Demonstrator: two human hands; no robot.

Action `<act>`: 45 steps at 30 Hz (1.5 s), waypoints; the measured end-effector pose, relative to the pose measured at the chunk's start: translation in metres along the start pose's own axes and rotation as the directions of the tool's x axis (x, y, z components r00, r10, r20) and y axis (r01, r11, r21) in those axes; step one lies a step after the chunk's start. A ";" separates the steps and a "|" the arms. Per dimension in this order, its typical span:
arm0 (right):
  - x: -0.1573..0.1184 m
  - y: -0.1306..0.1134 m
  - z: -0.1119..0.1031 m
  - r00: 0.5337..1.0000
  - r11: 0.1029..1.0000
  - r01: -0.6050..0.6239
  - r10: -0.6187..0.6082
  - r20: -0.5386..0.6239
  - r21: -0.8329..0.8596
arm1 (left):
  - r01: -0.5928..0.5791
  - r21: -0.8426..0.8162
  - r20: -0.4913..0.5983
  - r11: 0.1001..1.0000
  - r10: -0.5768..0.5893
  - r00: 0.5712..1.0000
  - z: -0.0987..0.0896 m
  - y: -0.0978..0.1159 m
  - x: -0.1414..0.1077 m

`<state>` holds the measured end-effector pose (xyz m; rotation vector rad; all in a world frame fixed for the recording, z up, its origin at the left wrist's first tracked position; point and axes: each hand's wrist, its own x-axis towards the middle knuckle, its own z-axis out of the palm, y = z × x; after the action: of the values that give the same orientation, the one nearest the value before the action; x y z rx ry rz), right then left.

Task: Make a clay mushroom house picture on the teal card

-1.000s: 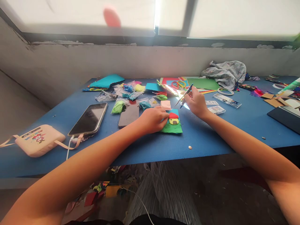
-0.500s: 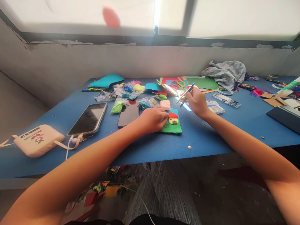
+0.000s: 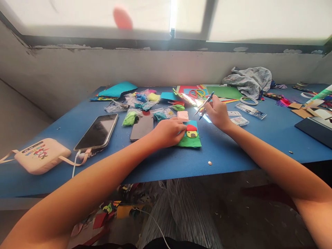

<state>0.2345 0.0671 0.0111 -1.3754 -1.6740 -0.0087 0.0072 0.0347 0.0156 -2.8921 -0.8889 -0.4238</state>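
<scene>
My left hand [image 3: 169,132] lies on the left part of a small blue and green card [image 3: 191,142], its fingers curled and holding it against the table. On the card sits a house-like clay shape [image 3: 192,132] with a red top and a yellow body bearing dark marks. My right hand [image 3: 218,112] is raised to the right of the card, closed around a slim blue and silver pointed tool [image 3: 204,105] with two thin legs. The tool's tips point down and left, apart from the card. A pale pink block [image 3: 183,116] lies just behind the card.
Bagged coloured clay [image 3: 130,118] and a dark phone [image 3: 142,128] lie left of the card. Farther left are a larger phone [image 3: 97,131] and a pink power bank [image 3: 43,155] with a cable. Scissors [image 3: 197,93], coloured paper [image 3: 224,92], a tape roll [image 3: 249,101] and cloth [image 3: 250,81] lie behind.
Almost nothing differs. The tool in my right hand has shifted very slightly; my left hand and the card stay in place.
</scene>
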 end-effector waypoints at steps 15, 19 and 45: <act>-0.003 -0.006 -0.001 0.998 1.000 -0.017 0.018 0.066 -0.010 | 0.119 0.014 0.066 0.993 -0.120 0.991 -0.005 0.006 0.000; -0.003 -0.007 -0.001 0.999 0.997 -0.002 0.006 0.053 -0.077 | 0.108 0.015 0.033 0.994 -0.109 0.994 -0.004 0.006 0.000; -0.006 -0.011 -0.003 0.994 0.999 -0.021 0.016 0.109 0.048 | 0.099 -0.014 0.051 0.995 -0.098 0.994 -0.004 0.005 -0.001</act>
<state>0.2276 0.0570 0.0143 -1.3756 -1.7396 0.1197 0.0083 0.0289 0.0190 -2.8942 -1.0437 -0.3695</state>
